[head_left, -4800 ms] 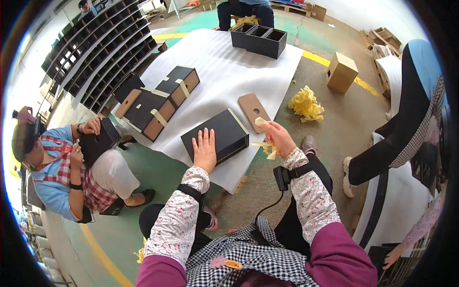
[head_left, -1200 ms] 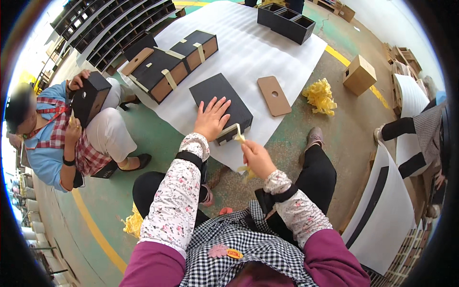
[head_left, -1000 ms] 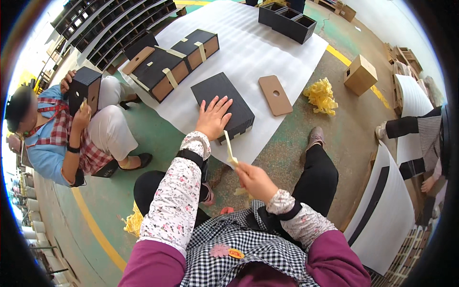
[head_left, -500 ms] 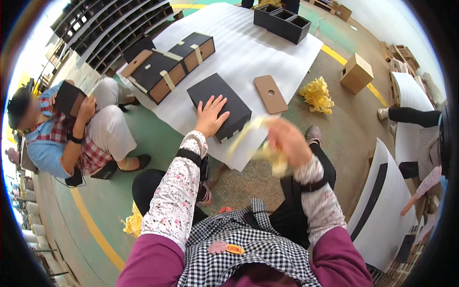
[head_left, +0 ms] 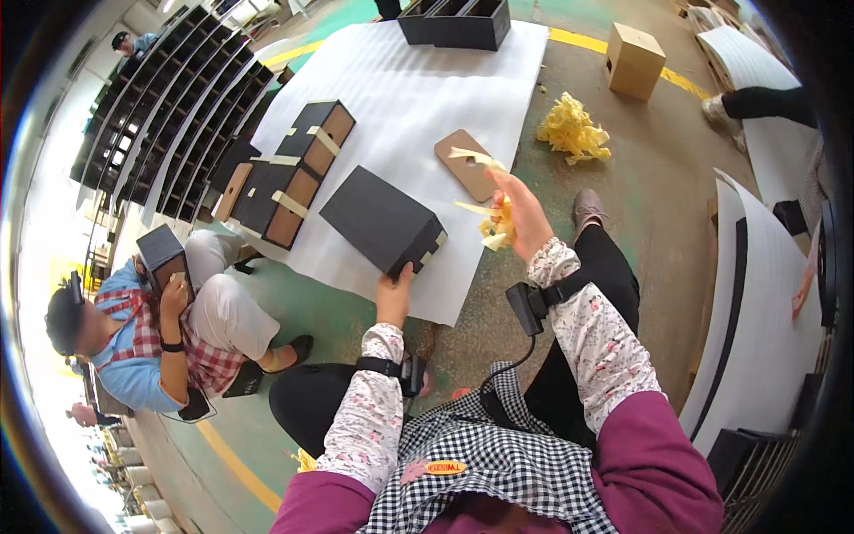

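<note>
On a white foam sheet (head_left: 427,98) lies a black box (head_left: 378,214) with short pale tape pieces on its near right end. My left hand (head_left: 393,292) grips the near lower corner of this box, thumb against its end face; the other fingers are partly hidden. Closed around a loose bunch of pale yellow tape strips (head_left: 498,227), my right hand (head_left: 525,216) is raised to the right of the box. One strip sticks up past the fingertips, across a brown board (head_left: 464,169) with a round hole, which lies on the sheet beyond.
Taped black-and-brown boxes (head_left: 289,187) stand left; an open black compartment box (head_left: 455,25) is at the far edge. A yellow tape heap (head_left: 572,129) and tan box (head_left: 634,60) sit on the floor. A seated co-worker (head_left: 178,329) holds a dark box at left.
My left hand has moved from flat on the box's top to its near lower corner. My right hand has lifted the tape strips, which were blurred by motion. The view has shifted.
</note>
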Tool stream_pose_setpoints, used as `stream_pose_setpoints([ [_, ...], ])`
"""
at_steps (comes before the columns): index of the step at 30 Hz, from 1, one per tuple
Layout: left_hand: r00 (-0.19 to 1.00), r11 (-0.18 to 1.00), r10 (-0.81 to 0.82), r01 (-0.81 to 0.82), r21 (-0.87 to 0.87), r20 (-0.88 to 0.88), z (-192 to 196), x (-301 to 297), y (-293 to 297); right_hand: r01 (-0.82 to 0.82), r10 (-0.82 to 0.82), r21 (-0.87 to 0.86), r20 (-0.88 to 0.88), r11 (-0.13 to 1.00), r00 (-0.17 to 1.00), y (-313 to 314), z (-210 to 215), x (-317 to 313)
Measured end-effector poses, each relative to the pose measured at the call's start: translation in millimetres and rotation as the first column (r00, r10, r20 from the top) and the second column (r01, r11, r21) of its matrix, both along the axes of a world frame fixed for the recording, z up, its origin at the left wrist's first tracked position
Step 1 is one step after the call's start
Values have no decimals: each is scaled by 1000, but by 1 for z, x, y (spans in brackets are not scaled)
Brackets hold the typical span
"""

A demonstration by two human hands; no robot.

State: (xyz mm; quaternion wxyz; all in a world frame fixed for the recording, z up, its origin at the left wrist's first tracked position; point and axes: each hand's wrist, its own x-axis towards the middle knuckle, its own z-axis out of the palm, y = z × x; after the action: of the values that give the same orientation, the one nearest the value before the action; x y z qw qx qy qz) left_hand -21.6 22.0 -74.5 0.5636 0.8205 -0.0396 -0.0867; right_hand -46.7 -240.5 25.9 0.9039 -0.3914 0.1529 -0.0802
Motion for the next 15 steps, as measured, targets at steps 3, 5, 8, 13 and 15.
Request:
stream_pose_setpoints([
  [3, 987, 985, 84, -62, -158, 136, 34, 4, -11, -20, 19, 39, 12, 999, 1000, -3, 13, -1],
  [5, 976, 966, 186, -160, -204, 117, 87, 1, -20, -20, 21, 26, -8, 999, 1000, -4, 15, -3],
  [8, 987, 772, 159, -133, -621, -14, 135, 13, -13, -52, 53, 5, -45, 999, 998, -5, 9, 0],
  [13, 945, 442, -9, -290, -849, -328, 148, 7, -6, -60, 52, -188, -44, 980, 998, -2, -10, 8],
  [15, 913, 341, -16, -379, -860, -409, 112, 25, 15, -60, 47, -208, -63, 976, 997, 6, -8, 9],
])
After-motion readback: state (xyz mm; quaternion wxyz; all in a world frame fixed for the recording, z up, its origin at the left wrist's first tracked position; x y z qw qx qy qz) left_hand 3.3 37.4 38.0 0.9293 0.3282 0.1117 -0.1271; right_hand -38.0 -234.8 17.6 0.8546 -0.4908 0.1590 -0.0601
